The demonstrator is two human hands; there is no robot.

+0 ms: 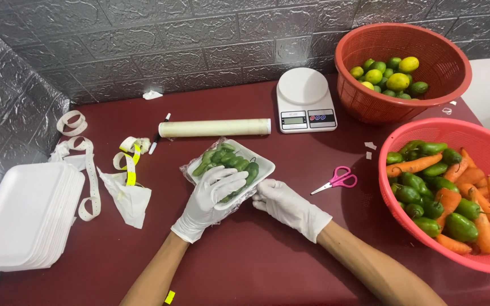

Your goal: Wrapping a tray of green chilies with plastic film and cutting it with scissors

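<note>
We laid our gloved left hand (214,195), fingers spread, flat over the wrapped white tray (263,165) of green peppers (225,157) on the dark red table (245,255). Our right hand (282,201) touched the tray's near edge, perhaps pinching film; we could not tell. Pink scissors (336,180) lay nearby.

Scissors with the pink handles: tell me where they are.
In the head view the scissors lie on the red table, right of the wrapped pepper tray, between it and the near red basket, below the scale.

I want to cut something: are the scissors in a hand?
No, the scissors lie on the table, apart from the right hand.
</note>
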